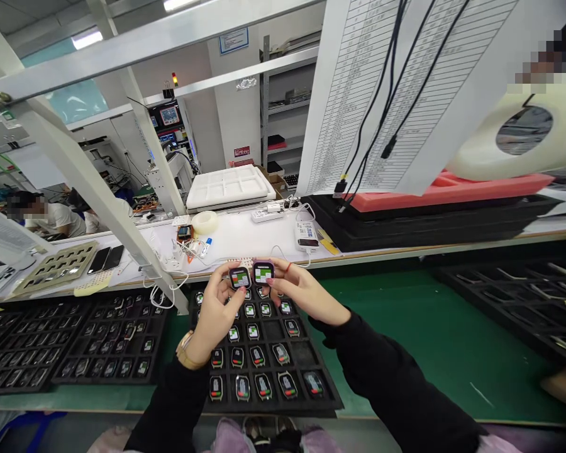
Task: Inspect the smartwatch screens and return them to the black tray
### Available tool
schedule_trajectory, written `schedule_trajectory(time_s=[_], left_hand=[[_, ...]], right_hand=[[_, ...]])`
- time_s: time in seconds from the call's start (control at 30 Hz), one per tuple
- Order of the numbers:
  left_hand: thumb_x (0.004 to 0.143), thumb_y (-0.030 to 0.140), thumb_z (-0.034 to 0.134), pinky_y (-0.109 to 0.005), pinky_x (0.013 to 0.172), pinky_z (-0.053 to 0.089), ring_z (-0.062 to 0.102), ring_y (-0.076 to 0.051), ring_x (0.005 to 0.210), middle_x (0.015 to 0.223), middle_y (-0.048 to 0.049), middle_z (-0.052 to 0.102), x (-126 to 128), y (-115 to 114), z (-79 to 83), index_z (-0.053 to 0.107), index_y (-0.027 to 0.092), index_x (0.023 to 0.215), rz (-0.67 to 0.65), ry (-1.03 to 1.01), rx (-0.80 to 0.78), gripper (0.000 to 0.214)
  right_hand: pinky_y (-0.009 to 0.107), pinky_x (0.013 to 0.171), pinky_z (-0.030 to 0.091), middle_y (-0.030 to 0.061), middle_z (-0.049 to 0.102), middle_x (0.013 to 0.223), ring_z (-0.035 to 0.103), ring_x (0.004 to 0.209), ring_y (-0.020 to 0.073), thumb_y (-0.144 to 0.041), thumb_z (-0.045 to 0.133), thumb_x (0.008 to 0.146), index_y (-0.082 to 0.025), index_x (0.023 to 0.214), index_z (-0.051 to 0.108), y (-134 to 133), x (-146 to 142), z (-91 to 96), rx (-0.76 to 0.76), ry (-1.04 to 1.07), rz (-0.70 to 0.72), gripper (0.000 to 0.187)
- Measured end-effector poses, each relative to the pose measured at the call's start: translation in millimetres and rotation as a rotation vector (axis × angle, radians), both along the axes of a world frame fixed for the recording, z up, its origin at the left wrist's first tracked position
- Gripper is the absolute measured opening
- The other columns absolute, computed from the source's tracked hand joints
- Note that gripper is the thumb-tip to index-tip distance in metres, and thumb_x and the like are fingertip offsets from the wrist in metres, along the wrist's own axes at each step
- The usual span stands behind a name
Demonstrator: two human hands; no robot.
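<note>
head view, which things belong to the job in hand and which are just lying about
Seemingly in use:
watch in left hand
second watch in right hand
black tray of watches beneath

Seemingly just lying about:
white tray
tape roll in front
red foam

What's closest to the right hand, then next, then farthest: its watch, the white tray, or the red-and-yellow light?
From the right hand, in the head view:
1. Watch: held in it.
2. White tray: beyond it, to the left.
3. Red-and-yellow light: further left, in the background.
</note>
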State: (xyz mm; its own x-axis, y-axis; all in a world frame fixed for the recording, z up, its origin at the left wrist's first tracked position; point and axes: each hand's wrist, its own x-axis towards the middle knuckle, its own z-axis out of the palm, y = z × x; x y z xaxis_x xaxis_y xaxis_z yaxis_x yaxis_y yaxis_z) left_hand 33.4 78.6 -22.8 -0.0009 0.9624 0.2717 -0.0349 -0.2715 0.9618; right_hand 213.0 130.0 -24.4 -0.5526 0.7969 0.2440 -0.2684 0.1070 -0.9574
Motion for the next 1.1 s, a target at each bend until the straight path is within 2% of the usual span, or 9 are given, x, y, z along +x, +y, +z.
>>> schedule_trajectory(time_s=[0.13, 0.57, 0.7, 0.87, 1.0, 1.1], left_hand=[[0.082, 0.021, 0.064, -0.026, 0.086, 0.048, 0.058, -0.017, 0.107, 0.119, -0.0062, 0.059, -2, 3, -2.0, 0.050, 0.023, 0.120, 0.003, 0.002, 0.001, 0.041], [0.082, 0.024, 0.065, -0.026, 0.086, 0.049, 0.059, -0.016, 0.104, 0.118, -0.0064, 0.060, -7, 6, -6.9, 0.051, 0.022, 0.119, 0.025, -0.014, -0.005, 0.039], [0.083, 0.028, 0.065, -0.025, 0.082, 0.050, 0.060, -0.016, 0.099, 0.115, -0.0063, 0.060, -7, 7, -7.7, 0.053, 0.021, 0.116, 0.063, 0.007, -0.001, 0.036], [0.082, 0.031, 0.065, -0.024, 0.083, 0.050, 0.062, -0.016, 0.100, 0.111, -0.0055, 0.062, -7, 11, -11.2, 0.055, 0.020, 0.108, 0.171, 0.042, 0.030, 0.029], [0.082, 0.033, 0.066, -0.024, 0.080, 0.051, 0.062, -0.016, 0.098, 0.111, -0.0058, 0.061, -12, 10, -18.0, 0.054, 0.022, 0.113, 0.166, 0.095, -0.017, 0.035], [0.080, 0.035, 0.068, -0.023, 0.076, 0.051, 0.062, -0.016, 0.094, 0.111, -0.0060, 0.061, -21, 7, -39.3, 0.050, 0.023, 0.118, 0.148, 0.136, -0.088, 0.044]], right_hand=[[0.022, 0.050, 0.045, 0.0075, 0.060, 0.095, 0.053, 0.060, 0.0097, -0.029, 0.060, 0.083, -0.014, 0.129, 0.050, 3, -1, -1.2, -0.002, 0.004, 0.007, 0.049], [0.023, 0.051, 0.046, 0.0027, 0.060, 0.079, 0.051, 0.057, 0.0102, -0.028, 0.058, 0.082, -0.011, 0.131, 0.047, 8, -7, -3.7, -0.003, -0.029, 0.015, 0.053], [0.024, 0.052, 0.046, 0.0029, 0.060, 0.079, 0.051, 0.056, 0.0101, -0.035, 0.060, 0.084, -0.012, 0.130, 0.048, 8, -8, -3.4, 0.007, -0.043, 0.012, 0.052], [0.023, 0.050, 0.047, 0.0014, 0.058, 0.072, 0.053, 0.058, 0.0121, -0.042, 0.062, 0.087, -0.013, 0.130, 0.049, 9, -11, -5.9, -0.019, -0.050, -0.007, 0.054], [0.021, 0.050, 0.048, 0.0055, 0.061, 0.088, 0.056, 0.067, 0.0130, -0.042, 0.066, 0.085, -0.016, 0.129, 0.049, 10, -12, -13.2, -0.030, -0.021, 0.008, 0.054], [0.019, 0.050, 0.049, 0.0076, 0.060, 0.100, 0.057, 0.073, 0.0130, -0.039, 0.069, 0.084, -0.018, 0.130, 0.049, 9, -12, -31.5, -0.064, -0.030, 0.026, 0.055]])
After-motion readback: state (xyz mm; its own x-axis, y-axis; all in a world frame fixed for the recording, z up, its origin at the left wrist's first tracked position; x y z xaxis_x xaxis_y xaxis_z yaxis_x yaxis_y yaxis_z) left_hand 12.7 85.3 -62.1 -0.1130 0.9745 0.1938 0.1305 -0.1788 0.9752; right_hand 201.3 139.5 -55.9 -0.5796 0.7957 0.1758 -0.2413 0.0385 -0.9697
